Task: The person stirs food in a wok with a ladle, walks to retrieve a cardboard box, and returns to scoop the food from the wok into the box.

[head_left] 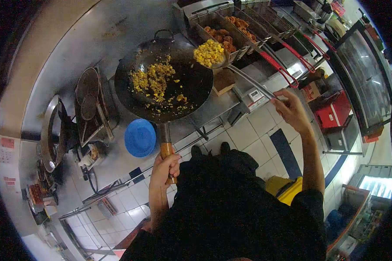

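Wooden, the handle [166, 150] of the dark wok [195, 80] sits in the person's left hand [165, 168], fingers curled closed around it, in the head view's lower middle. The right hand [291, 111], right of centre, pinches the end of a metal ladle [251, 81] between thumb and fingers. Yellow, crumbly food [157, 79] lies in the wok, upper left of centre; more heaps the ladle's bowl, which hides part of the wok's upper-right rim. Beyond it, baskets with red handles [278, 68] hold fried pieces [222, 37]. Below the wok, a blue bowl [140, 137] stands on the steel desk [222, 102].
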`<state>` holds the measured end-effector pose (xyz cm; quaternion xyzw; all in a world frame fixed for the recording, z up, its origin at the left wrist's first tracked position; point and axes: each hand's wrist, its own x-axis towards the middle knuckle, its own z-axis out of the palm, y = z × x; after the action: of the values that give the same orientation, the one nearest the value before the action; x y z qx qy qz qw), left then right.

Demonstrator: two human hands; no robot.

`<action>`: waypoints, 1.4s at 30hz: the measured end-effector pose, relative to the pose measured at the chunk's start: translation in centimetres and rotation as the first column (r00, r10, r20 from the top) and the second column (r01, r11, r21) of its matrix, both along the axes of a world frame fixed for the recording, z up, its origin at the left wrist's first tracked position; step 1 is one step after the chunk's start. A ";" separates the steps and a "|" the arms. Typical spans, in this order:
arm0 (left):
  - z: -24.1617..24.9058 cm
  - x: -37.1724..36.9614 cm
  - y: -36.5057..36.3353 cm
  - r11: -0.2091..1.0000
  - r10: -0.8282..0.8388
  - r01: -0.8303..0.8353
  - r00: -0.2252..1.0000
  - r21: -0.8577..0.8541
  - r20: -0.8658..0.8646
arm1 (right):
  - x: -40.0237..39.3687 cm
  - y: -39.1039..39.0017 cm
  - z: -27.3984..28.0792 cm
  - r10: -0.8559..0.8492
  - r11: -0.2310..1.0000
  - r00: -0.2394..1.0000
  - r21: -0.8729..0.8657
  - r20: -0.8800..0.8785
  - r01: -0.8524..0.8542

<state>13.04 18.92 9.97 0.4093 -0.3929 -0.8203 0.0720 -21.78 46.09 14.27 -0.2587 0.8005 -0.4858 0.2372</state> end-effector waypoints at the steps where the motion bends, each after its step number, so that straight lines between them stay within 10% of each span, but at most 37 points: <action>1: -0.1 -0.1 0.0 1.000 0.011 -0.011 1.000 -0.014 0.003 | 0.2 0.4 0.8 -0.036 0.998 0.998 0.043 0.052 0.034; 12: -0.8 -0.4 -0.1 0.999 0.041 -0.040 0.999 -0.021 0.025 | -0.9 3.8 -1.2 -0.127 0.979 0.992 0.162 0.029 0.120; 23: -0.7 -0.3 0.1 0.999 0.037 -0.037 0.999 0.016 0.026 | -4.9 2.1 -4.5 0.125 0.962 0.880 0.274 -0.458 0.006; 42: -0.4 -0.8 -0.4 0.999 0.026 -0.026 0.999 0.018 0.023 | -2.4 0.3 -4.6 0.352 0.873 0.665 0.488 -0.658 0.022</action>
<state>12.24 18.52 9.60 0.4245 -0.3807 -0.8182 0.0743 -24.14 46.37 9.69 -0.4409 0.8901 -0.1157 -0.0035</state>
